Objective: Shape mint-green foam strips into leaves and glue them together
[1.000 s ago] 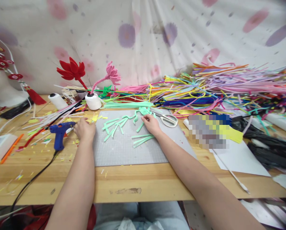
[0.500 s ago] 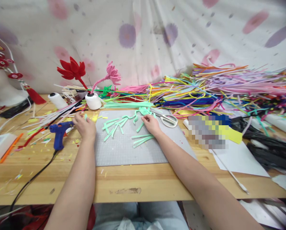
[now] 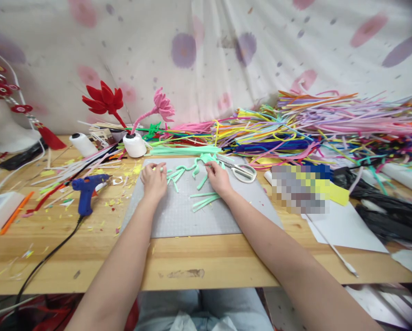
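Note:
My left hand (image 3: pixel 154 181) is over the left part of the grey cutting mat (image 3: pixel 178 220), its fingers closed around a short mint-green pipe cleaner piece (image 3: pixel 162 169). Beneath and beside it lie more mint-green pieces (image 3: pixel 177 175), partly covered by the hand. My right hand (image 3: pixel 219 178) rests at the mat's right side with thumb and fingers pinched; what they hold, if anything, is hidden. Just behind its fingertips is a curled mint-green pipe cleaner shape (image 3: pixel 202 159). Several straight mint-green strips (image 3: pixel 204 202) lie left of the right wrist. White-handled scissors (image 3: pixel 243 173) are right of that hand.
A blue glue gun (image 3: pixel 86 195) stands at left, its black cord running to the table's front edge. Behind the mat are a red flower (image 3: pixel 104 99), a pink flower (image 3: pixel 163 106) in a white spool (image 3: pixel 134 146), and heaped coloured pipe cleaners (image 3: pixel 275 131). White paper (image 3: pixel 347 234) lies right.
My left hand has moved right, from beside the glue gun's nozzle to over the mat, with the mint-green piece in its fingers. My right hand has stayed nearly in place.

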Available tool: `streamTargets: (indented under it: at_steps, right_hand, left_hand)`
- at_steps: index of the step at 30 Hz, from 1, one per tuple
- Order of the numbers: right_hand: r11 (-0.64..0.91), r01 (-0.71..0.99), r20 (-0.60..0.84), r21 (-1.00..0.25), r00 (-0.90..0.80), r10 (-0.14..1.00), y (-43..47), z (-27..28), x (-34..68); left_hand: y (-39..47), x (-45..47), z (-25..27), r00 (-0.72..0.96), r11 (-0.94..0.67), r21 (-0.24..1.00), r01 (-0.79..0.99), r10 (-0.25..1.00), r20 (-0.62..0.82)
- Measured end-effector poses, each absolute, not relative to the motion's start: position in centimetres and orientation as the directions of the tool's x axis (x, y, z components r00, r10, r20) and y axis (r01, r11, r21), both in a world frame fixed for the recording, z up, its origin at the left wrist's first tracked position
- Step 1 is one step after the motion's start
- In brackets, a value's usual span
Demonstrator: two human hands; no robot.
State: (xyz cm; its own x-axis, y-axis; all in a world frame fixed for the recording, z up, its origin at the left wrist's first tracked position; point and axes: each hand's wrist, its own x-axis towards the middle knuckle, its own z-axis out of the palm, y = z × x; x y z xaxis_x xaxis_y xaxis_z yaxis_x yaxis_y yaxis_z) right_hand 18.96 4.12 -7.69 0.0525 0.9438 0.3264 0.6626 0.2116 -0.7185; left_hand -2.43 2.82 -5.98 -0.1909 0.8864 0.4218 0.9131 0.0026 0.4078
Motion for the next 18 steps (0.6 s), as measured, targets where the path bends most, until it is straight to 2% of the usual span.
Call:
streamTargets:
  at_steps: [4, 6, 10, 14, 18]
  right_hand:
    - [0.375, 0.7, 0.453, -0.608, -0.082, 0.888, 3.3, -7.3, 18.1]
    - [0.437, 0.719, 0.474, -0.54, -0.168, 0.864, 3.1, -7.1, 17.7]
    - [0.513, 0.748, 0.451, -0.421, -0.319, 0.834, 3.4, -6.4, 16.5]
    - [0.553, 0.773, 0.335, -0.31, -0.456, 0.825, 4.8, -5.3, 14.5]
    - [0.603, 0.788, 0.271, -0.122, -0.558, 0.784, 6.7, -4.8, 12.3]
  left_hand:
    - [2.1, -1.4, -6.4, 0.067, -0.198, 0.323, 0.926, 0.924, 0.376]
    - [1.9, -1.6, -6.1, 0.139, -0.279, 0.321, 0.905, 0.908, 0.396]
    - [2.5, -2.4, -5.6, 0.006, -0.234, 0.422, 0.876, 0.88, 0.475]
    - [3.1, -3.2, -5.8, -0.147, -0.124, 0.529, 0.84, 0.885, 0.442]
    - [3.4, -3.7, -6.1, -0.267, -0.03, 0.589, 0.808, 0.871, 0.412]
